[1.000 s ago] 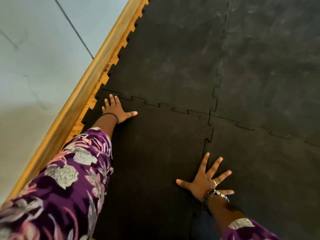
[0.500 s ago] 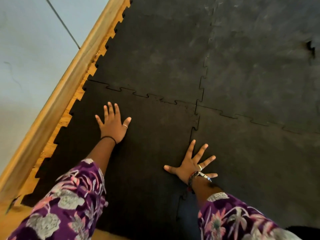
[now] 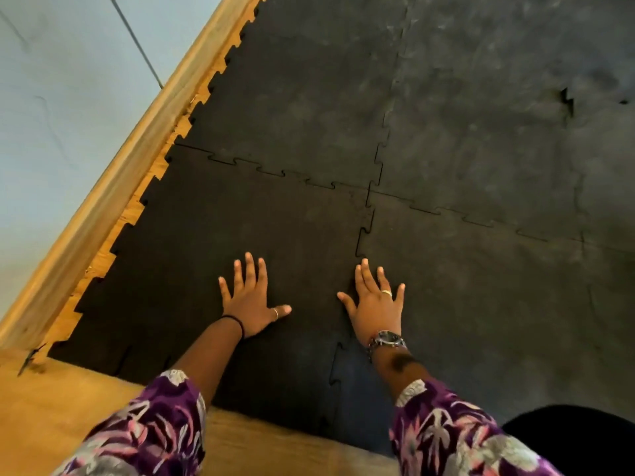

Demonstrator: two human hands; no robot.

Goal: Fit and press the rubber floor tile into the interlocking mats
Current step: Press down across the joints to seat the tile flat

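Observation:
A black rubber floor tile [image 3: 213,255] with jigsaw edges lies at the near left, meeting the neighbouring interlocking mats [image 3: 481,139] along toothed seams. My left hand [image 3: 249,298] lies flat on this tile, palm down with fingers spread, near its right side. My right hand [image 3: 376,304] is also flat with fingers apart, resting on the vertical seam between the tile and the mat to its right. Neither hand holds anything.
A wooden skirting board [image 3: 113,187] and a pale wall [image 3: 51,97] run along the left. Bare wooden floor [image 3: 68,400] shows at the near edge. One seam is lifted at the far right [image 3: 568,101]. A dark shape [image 3: 577,438] sits at the bottom right.
My left hand has slid back from the tile's far left corner toward me and to the right. My right hand stayed on the seam with its fingers drawn closer together. The view pulled back.

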